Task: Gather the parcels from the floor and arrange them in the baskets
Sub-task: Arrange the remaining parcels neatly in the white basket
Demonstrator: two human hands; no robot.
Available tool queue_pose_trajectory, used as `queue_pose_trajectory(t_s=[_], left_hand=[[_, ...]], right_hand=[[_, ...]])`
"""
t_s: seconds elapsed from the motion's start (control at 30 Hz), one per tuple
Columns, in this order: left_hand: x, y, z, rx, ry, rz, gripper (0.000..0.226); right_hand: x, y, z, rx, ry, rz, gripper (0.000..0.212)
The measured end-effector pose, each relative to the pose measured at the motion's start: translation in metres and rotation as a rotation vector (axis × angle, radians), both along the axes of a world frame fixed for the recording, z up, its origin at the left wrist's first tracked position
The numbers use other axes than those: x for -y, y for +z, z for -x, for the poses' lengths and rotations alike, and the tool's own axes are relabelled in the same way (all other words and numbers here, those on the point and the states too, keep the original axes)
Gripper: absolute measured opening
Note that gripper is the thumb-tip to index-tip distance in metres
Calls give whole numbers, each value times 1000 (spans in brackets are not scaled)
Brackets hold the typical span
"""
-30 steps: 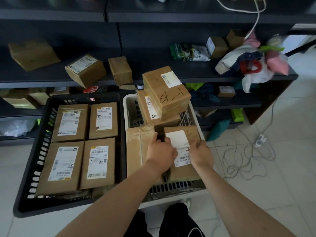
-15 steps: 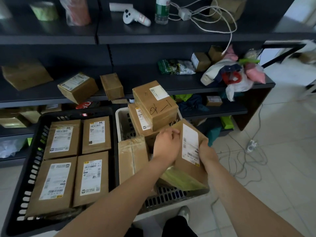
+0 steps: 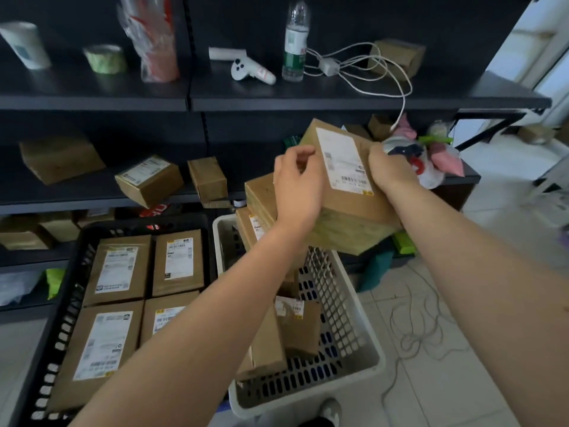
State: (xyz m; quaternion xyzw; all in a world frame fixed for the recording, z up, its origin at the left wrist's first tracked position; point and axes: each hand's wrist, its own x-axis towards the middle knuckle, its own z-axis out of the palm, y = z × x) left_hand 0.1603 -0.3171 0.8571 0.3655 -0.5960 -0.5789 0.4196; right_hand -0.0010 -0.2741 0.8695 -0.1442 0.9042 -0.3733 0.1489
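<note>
We hold a brown box (image 3: 348, 192) w/ white barcode label, tilted, above the white basket (image 3: 366, 362). L hand (image 3: 297, 192) fingers curl round its left edge; R hand (image 3: 389, 171) fingers wrap the right.

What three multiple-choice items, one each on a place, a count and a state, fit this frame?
1. The box gripped by the left hand and right hand is:
A) held up above the white basket
B) on the floor
C) on the top shelf

2. How many parcels with labels lie flat in the black basket?
A) two
B) four
C) six

3. The bottle:
A) lies on its side
B) is upside down
C) stands upright

Key:
1 A: both hands hold it aloft over that basket's far end.
2 B: four labels show, in two rows of two.
3 C: its cap points up.
</note>
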Motion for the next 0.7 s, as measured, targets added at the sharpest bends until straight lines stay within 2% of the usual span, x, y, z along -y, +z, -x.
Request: queue_pose_trajectory(t_s=[0.13, 0.2, 0.27, 0.33, 0.4, 0.47, 0.53, 0.6, 0.7], left_hand=[[46, -1, -3, -56, 37, -139, 29], [63, -21, -4, 57, 33, -151, 37], [71, -48, -6, 216, -29, -162, 51], [70, -71, -8, 299, -79, -150, 60], [69, -79, -11, 233, -46, -147, 55], [69, -81, -13, 139, 37, -191, 48], [64, -82, -15, 126, 113, -227, 43], [59, -90, -20, 208, 188, -236, 41], [54, -121, -45, 465, 313, -269, 40]], right_hand=[[52, 21, -8, 45, 132, 130, 67], [70, 8, -14, 77, 279, 77, 64], [77, -16, -20, 113, 410, -53, 49], [78, -37, -17, 145, 440, -103, 53], [82, -45, -11, 150, 432, -98, 62], [84, -44, -4, 183, 386, -65, 65], [85, -42, 4, 217, 311, -3, 64], [80, -48, 13, 229, 220, 51, 63], [59, -69, 23, 285, 2, 133, 61]])
